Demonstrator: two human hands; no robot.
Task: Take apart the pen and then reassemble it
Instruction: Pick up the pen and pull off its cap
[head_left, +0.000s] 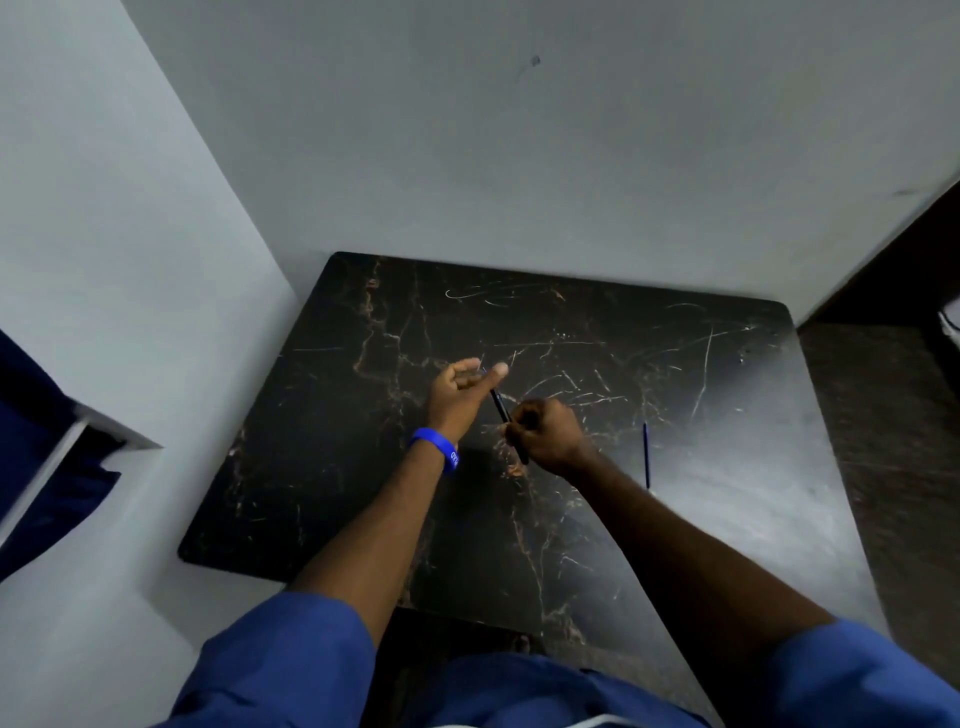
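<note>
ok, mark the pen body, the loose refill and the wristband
pen body (500, 407): head view, bare barrel between the hands
refill (645, 456): head view, middle of the thin blue rod on the table
wristband (435, 448): head view, top of the band

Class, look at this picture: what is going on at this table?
A person is working on a pen over a dark marble-patterned table. The right hand grips the black pen barrel, while the left hand is open at its far end. A thin blue refill lies apart on the table.
</note>
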